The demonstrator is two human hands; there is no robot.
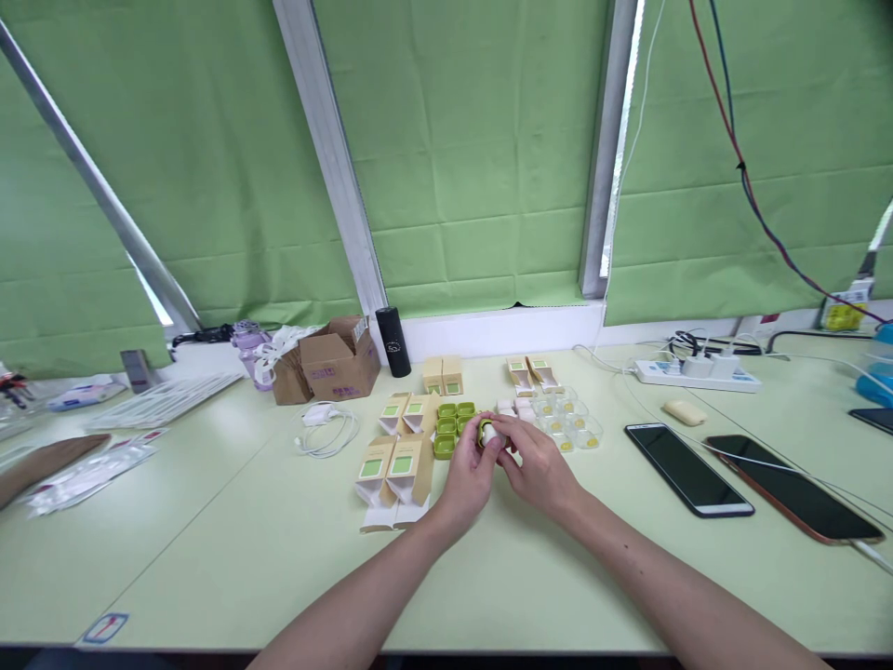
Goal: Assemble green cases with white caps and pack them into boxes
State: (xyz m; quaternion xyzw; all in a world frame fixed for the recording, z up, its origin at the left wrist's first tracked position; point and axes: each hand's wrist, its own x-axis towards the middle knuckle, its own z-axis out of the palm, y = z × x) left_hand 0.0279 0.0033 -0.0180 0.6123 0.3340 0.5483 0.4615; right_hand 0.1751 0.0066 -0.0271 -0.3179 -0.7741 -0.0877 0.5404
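Green blinds (pixel 453 167) fill the whole background for us, and below them we've got a pale table (pixel 279 586) with stuff all over it. Both our hands are together in the middle: left hand (pixel 469 470) and right hand (pixel 540 458) are closed with their fingertips gripping one little green-and-white piece (pixel 487 433) between them, held up just over the table. Fingers cover a fair bit of it and it's pretty small from up here, so we can't honestly say what it is.

Just left of it sit some square green tubs (pixel 445 447) in a tight cluster, and pale pinkish blocks (pixel 523 408) peek out behind our right hand. Next to those, on the right, is a bunch of clear cups (pixel 568 419) with yellow spots in them. Tan cartons (pixel 411 456) with green panels stand in pairs to our left, and two smaller cartons (pixel 534 376) are further back.

Off to the right we've got two phones (pixel 689 470) lying face up, plus a white power strip (pixel 698 372) behind them. Over left, another person's arm (pixel 52 463) reaches in at the edge.
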